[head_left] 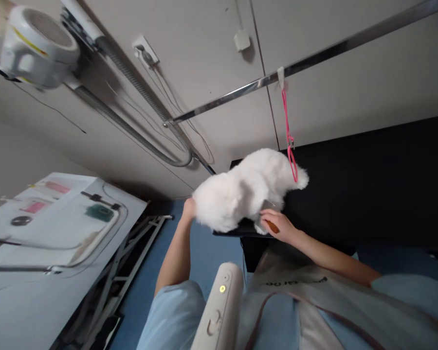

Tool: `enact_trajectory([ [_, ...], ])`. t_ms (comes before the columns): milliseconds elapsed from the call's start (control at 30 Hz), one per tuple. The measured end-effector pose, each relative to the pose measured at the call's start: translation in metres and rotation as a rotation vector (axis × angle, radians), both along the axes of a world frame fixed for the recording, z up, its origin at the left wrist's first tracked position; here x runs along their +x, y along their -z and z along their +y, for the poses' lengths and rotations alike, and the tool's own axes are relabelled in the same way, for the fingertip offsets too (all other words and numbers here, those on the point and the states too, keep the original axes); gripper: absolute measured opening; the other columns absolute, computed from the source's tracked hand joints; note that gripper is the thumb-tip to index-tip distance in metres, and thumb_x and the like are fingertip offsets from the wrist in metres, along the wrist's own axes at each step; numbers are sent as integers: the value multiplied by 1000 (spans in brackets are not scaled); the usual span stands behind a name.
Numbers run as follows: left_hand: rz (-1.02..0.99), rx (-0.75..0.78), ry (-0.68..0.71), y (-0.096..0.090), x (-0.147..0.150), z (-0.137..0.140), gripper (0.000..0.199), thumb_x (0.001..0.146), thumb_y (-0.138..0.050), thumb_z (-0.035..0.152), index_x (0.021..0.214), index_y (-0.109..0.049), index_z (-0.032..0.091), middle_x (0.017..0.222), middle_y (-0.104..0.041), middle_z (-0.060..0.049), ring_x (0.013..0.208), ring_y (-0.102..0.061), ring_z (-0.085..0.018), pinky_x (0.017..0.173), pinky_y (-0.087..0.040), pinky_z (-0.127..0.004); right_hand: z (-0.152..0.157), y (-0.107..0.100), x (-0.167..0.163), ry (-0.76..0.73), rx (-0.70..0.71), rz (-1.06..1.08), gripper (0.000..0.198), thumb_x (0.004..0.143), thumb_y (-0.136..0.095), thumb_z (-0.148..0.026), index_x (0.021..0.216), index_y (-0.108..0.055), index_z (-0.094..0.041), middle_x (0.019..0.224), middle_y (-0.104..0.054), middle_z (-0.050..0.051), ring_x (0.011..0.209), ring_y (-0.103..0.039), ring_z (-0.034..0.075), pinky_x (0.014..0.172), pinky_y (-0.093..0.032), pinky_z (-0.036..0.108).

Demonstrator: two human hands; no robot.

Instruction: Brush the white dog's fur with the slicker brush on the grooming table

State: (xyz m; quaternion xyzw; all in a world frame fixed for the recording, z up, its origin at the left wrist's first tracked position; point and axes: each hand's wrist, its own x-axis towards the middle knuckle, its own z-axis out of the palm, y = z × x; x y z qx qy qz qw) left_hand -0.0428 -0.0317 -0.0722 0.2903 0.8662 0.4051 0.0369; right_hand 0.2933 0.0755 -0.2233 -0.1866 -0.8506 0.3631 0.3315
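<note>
A fluffy white dog [233,192] is on the black grooming table [368,184], its body stretched from left to right. My left hand [190,209] touches the fur at the dog's left end; its fingers are hidden by the coat. In my right hand [279,224] is a slicker brush with an orange-brown handle [273,226], its head [267,206] against the fur low on the dog's near side. My right fingers are closed round it. A pink grooming loop [292,163] hangs from a chrome bar [237,93] and overlaps the dog's right end.
A white dryer [44,46] with a grey hose [131,141] is mounted on the wall at upper left. At lower left, a white tabletop [58,233] carries pink and green items and a metal arm. A pale device [219,306] with a yellow-lit button juts up before my chest.
</note>
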Motion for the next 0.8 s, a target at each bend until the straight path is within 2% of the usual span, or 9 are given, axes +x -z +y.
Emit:
enact_trajectory([
  [67, 112, -78, 44, 13, 13, -3, 33, 86, -63, 30, 57, -50, 20, 63, -56, -6, 82, -63, -25, 77, -47, -32, 6, -7, -13, -106, 60, 15, 18, 92, -56, -23, 96, -74, -22, 121, -71, 9, 100, -69, 20, 89, -54, 31],
  [133, 288, -132, 134, 25, 34, 3, 17, 88, -59, 30, 77, -64, 18, 96, -69, -13, 110, -61, -29, 97, -46, -37, 17, -7, -22, -110, 71, -85, 17, 90, -56, -20, 89, -73, -21, 110, -73, 9, 93, -69, 19, 82, -53, 29],
  [167, 399, -211, 253, 32, 45, 9, 19, 88, -60, 33, 96, -69, 18, 119, -67, -15, 124, -57, -30, 106, -43, -39, 22, -2, -22, -73, 57, -159, 17, 89, -55, -20, 85, -72, -21, 103, -74, 8, 88, -69, 19, 78, -52, 28],
  [233, 481, -489, 494, 42, 57, 27, 55, 78, -75, 41, 126, -65, 17, 145, -54, -18, 141, -44, -35, 117, -35, -45, 30, 16, -9, 45, 0, -303, 17, 88, -55, -23, 79, -69, -22, 91, -73, 6, 79, -67, 18, 71, -49, 27],
  [300, 443, -736, 459, 48, 50, 48, 89, 64, -88, 40, 140, -56, 8, 149, -48, -27, 145, -35, -45, 118, -30, -54, 35, 40, 14, 191, -81, -412, 18, 87, -56, -30, 75, -67, -23, 81, -72, 4, 74, -67, 19, 66, -46, 27],
  [367, 354, -758, 443, 48, 29, 68, 92, 75, -81, 37, 152, -42, 4, 149, -50, -27, 139, -46, -39, 114, -37, -45, 38, 64, 39, 322, -172, -477, 16, 84, -58, -34, 74, -66, -24, 74, -72, 2, 71, -67, 20, 62, -44, 27],
  [467, 283, -783, 466, 43, -2, 94, 61, 96, -57, 44, 141, -55, 3, 139, -60, -23, 131, -56, -31, 108, -43, -37, 45, 89, 68, 423, -291, -426, 11, 76, -60, -34, 78, -65, -25, 73, -74, 1, 69, -69, 20, 63, -47, 28],
  [600, 235, -835, 584, 45, 2, 118, 41, 90, -66, 34, 116, -72, 3, 117, -73, -19, 110, -65, -26, 95, -48, -29, 54, 105, 81, 476, -351, -297, 14, 72, -60, -39, 75, -64, -25, 75, -75, 3, 71, -71, 22, 68, -52, 31],
  [800, 195, -811, 673, 50, 30, 126, 34, 97, -55, 28, 94, -74, 0, 94, -74, -18, 83, -65, -21, 76, -51, -29, 14, 90, 33, 390, -364, -116, 22, 77, -60, -40, 85, -73, -24, 85, -75, 6, 81, -70, 23, 81, -54, 37],
])
